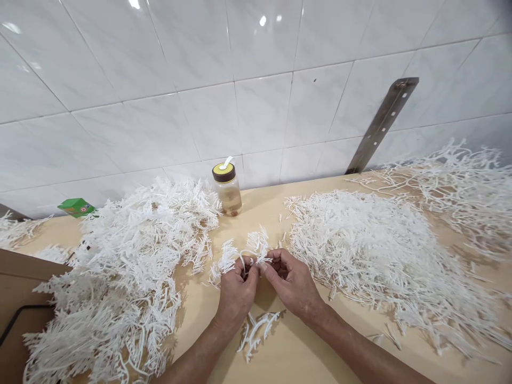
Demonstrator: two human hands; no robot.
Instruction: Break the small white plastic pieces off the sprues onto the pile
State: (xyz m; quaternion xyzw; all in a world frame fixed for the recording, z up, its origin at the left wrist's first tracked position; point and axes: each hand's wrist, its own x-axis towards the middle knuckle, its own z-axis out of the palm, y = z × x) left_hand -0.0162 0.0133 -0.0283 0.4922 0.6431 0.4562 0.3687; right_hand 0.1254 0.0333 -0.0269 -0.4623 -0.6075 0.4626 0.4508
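Observation:
My left hand and my right hand meet at the middle of a pale wooden table. Both are closed, pinching the same white branched plastic sprig, whose spiky tips fan out above my fingers. A second small white sprig lies flat on the table just below my hands, between my forearms.
A big heap of white sprigs lies to the left and another heap to the right. A small jar with a yellow lid stands by the tiled wall. A green box is far left, a metal strip leans at the right.

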